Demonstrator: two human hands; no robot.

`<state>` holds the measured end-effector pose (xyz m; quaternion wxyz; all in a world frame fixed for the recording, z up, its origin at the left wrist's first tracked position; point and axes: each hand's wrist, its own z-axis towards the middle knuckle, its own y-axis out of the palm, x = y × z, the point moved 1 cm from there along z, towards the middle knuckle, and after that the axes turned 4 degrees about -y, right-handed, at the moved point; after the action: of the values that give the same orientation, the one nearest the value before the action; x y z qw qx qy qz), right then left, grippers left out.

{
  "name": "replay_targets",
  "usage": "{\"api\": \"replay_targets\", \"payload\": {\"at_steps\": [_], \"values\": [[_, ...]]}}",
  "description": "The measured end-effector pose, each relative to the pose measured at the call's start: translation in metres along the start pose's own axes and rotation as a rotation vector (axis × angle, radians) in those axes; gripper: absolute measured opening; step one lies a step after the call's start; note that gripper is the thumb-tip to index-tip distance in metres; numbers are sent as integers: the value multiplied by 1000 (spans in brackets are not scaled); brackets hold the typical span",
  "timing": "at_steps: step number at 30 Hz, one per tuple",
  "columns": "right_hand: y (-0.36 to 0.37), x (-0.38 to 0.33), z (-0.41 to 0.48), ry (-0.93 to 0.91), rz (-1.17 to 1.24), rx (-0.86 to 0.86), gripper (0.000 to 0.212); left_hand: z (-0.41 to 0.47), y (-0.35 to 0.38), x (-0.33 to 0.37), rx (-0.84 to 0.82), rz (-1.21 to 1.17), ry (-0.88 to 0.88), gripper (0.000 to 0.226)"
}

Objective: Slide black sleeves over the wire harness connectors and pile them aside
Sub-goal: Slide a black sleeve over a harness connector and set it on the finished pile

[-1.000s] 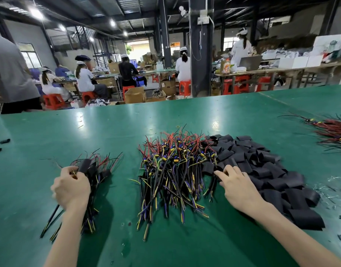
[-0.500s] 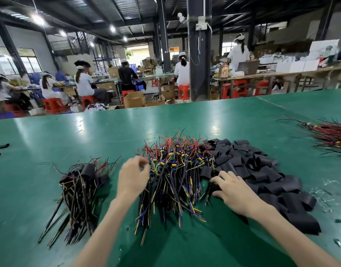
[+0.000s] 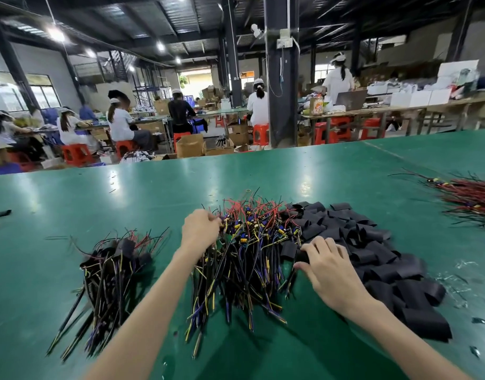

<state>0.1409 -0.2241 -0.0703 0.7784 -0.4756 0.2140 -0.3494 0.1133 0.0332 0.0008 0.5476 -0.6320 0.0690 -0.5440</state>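
Wire harnesses (image 3: 249,259) seemingly gripped by left hand (image 3: 200,229).

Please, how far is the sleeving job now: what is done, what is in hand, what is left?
Done: a small sleeved pile on the left. In hand: the left hand reaches into the unsleeved harnesses, the right hand pinches at the black sleeves. Left: most of those harnesses.

Glossy green table (image 3: 331,182); matt black sleeves (image 3: 372,256); plastic-coated harness wires (image 3: 246,259).
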Motion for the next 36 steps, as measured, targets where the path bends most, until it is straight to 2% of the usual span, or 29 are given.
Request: {"api": "replay_targets", "payload": {"at_steps": [3,5,8,10,16,18,24,32,36], "values": [[-6,-3,0,12,90,57,40,1,-22,11,60,-130,78,20],[-9,-6,0,10,205,72,40,-5,-32,20,83,-168,222,17],[-15,-12,-1,18,380,101,41,-23,-44,23,236,-20,524,17],[-17,-15,-2,20,416,116,40,-34,-46,16,307,95,653,19],[-18,-20,-4,0,456,114,36,-61,-25,-31,188,1,478,16],[-16,-21,-4,0,472,120,35,-67,-21,-43,146,23,449,22],[-12,-23,-6,-2,488,117,34,-71,-21,-57,143,169,522,12],[-11,-23,-7,6,492,131,34,-67,-9,-75,37,369,495,20],[-12,-23,-7,8,495,137,34,-66,-10,-76,-1,275,472,15]]}}
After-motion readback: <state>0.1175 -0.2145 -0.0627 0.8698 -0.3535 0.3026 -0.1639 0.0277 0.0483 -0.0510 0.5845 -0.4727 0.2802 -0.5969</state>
